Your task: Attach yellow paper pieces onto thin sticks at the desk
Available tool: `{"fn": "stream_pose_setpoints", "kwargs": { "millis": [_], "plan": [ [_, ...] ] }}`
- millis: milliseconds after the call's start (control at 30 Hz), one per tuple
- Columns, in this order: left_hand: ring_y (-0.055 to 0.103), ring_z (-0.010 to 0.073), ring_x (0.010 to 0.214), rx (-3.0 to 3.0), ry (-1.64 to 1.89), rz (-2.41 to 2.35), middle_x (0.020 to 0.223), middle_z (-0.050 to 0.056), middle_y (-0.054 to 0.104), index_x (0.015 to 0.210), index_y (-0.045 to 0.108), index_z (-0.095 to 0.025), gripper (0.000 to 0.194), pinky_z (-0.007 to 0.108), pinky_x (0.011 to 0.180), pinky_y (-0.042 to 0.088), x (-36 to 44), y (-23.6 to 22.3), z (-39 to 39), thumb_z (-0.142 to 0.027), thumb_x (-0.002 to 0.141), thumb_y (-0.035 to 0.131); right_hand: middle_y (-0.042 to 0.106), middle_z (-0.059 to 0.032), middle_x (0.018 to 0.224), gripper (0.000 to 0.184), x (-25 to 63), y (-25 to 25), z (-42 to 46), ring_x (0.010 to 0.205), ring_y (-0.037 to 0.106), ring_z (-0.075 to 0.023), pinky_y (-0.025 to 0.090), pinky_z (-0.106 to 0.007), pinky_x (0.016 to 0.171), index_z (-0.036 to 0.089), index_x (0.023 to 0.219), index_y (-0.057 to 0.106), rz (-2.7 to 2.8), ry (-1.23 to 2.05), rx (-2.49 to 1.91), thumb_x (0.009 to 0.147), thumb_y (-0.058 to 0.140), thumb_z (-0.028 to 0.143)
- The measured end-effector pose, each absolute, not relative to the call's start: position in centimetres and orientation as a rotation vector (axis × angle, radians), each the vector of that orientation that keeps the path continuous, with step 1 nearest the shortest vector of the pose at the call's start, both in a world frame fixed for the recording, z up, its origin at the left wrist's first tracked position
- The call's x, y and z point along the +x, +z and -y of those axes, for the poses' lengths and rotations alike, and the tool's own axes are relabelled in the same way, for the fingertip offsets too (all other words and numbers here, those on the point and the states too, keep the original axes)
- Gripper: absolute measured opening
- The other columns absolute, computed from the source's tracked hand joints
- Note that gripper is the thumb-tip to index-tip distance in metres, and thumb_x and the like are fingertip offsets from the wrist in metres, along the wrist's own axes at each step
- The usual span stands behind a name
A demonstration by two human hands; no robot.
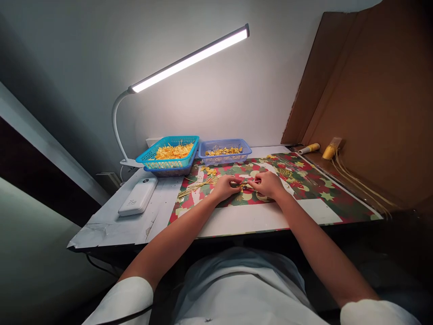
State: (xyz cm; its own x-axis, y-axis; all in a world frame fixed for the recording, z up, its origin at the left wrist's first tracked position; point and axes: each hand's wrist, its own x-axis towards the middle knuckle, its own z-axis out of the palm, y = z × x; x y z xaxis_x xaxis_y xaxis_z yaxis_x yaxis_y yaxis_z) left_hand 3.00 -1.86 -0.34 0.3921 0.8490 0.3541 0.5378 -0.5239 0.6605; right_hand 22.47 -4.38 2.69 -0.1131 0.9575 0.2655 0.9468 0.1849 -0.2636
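My left hand (226,188) rests over the patterned mat, with thumb and fingers pinched round a small gold and dark piece (244,187). From the other side my right hand (269,184) meets it, fingertips pressed together at the piece; what they pinch is too small to make out. Left of my left hand lie thin yellow strands (196,187) in a loose bundle. Just behind them are a few yellow ribbon-like pieces (209,171). Fine yellow and red bits (287,173) are scattered beyond my right hand.
A turquoise basket (145,159) of yellow pieces sits stacked at the back left, beside a purple basket (224,159) of gold pieces. A white power bank (138,197) lies left, under a lit lamp (192,58). Cardboard (368,104) stands right, near yellow thread spools (329,151).
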Motion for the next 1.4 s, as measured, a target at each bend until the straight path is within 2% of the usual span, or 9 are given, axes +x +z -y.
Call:
{"fn": "stream_pose_setpoints", "kwargs": {
  "millis": [433,600,733,867,1000,1100,1200,1267,1400],
  "plan": [
    [0.064,0.0165,0.078,2.194,0.953,-1.199,0.092,0.005,0.072,0.090,0.075,-0.018,0.024,0.025,0.070,0.050,3.2,-0.1,2.0,-0.021,0.066,0.072,0.067,-0.0054,0.068,0.033,21.9,2.6,3.9,0.067,0.056,-0.0180,0.027,-0.027,0.054,0.019,0.057,0.058,2.101,0.050,-1.723,0.076,0.057,0.046],
    [0.062,0.0160,0.077,2.204,0.972,-1.166,0.093,0.004,0.072,0.093,0.074,-0.019,0.027,0.026,0.069,0.049,3.1,-0.4,1.8,-0.022,0.066,0.072,0.060,-0.0031,0.058,0.037,22.5,2.5,4.0,0.060,0.051,-0.0163,0.026,-0.027,0.053,0.020,0.054,0.053,2.005,0.132,-1.676,0.075,0.056,0.050],
    [0.060,0.0175,0.080,2.164,1.135,-1.198,0.099,0.006,0.070,0.101,0.071,-0.020,0.038,0.029,0.071,0.049,2.9,-0.4,1.5,-0.030,0.065,0.076,0.052,0.0003,0.054,0.044,23.7,1.9,3.4,0.055,0.045,-0.0137,0.027,-0.027,0.052,0.021,0.054,0.043,1.772,0.258,-1.639,0.077,0.051,0.057],
    [0.058,0.0155,0.078,2.017,1.297,-1.255,0.101,0.006,0.070,0.103,0.070,-0.019,0.033,0.028,0.071,0.048,2.6,0.0,1.1,-0.028,0.071,0.069,0.045,0.0041,0.052,0.044,23.6,0.7,2.5,0.052,0.042,-0.0119,0.032,-0.026,0.053,0.022,0.057,0.034,1.586,0.373,-1.550,0.070,0.061,0.055],
    [0.058,0.0130,0.073,1.848,1.313,-1.261,0.098,0.004,0.072,0.099,0.071,-0.019,0.030,0.027,0.071,0.048,2.2,0.4,0.4,-0.017,0.072,0.058,0.058,0.0012,0.061,0.031,22.3,-0.2,1.9,0.059,0.054,-0.0147,0.042,-0.028,0.061,0.022,0.060,0.040,1.629,0.563,-1.425,0.065,0.064,0.041],
    [0.062,0.0149,0.081,1.708,1.296,-1.141,0.097,0.005,0.073,0.096,0.073,-0.019,0.028,0.028,0.075,0.049,1.9,0.7,0.0,-0.020,0.072,0.058,0.067,-0.0034,0.081,0.028,21.4,0.0,2.0,0.076,0.061,-0.0188,0.047,-0.031,0.070,0.022,0.061,0.041,1.608,0.576,-1.312,0.063,0.064,0.038],
    [0.064,0.0174,0.089,1.624,1.214,-1.003,0.098,0.006,0.073,0.092,0.073,-0.018,0.026,0.028,0.079,0.049,1.8,0.9,0.0,-0.027,0.070,0.062,0.068,-0.0050,0.097,0.036,20.9,0.4,2.3,0.089,0.062,-0.0202,0.049,-0.032,0.073,0.023,0.063,0.034,1.573,0.713,-1.083,0.062,0.066,0.038],
    [0.064,0.0177,0.089,1.628,1.132,-0.965,0.098,0.007,0.072,0.091,0.074,-0.017,0.027,0.028,0.077,0.049,1.9,1.0,0.1,-0.028,0.069,0.062,0.068,-0.0043,0.093,0.043,20.6,0.5,2.5,0.086,0.063,-0.0201,0.050,-0.031,0.069,0.023,0.064,0.030,1.581,0.843,-0.982,0.062,0.069,0.041],
    [0.062,0.0150,0.078,1.621,1.020,-0.920,0.091,0.008,0.072,0.091,0.073,-0.016,0.029,0.026,0.069,0.047,2.1,0.8,0.3,-0.030,0.070,0.061,0.059,0.0001,0.066,0.047,20.3,0.4,2.5,0.074,0.060,-0.0187,0.047,-0.030,0.062,0.023,0.061,0.033,1.590,0.878,-0.982,0.060,0.071,0.050]
  ]
}}
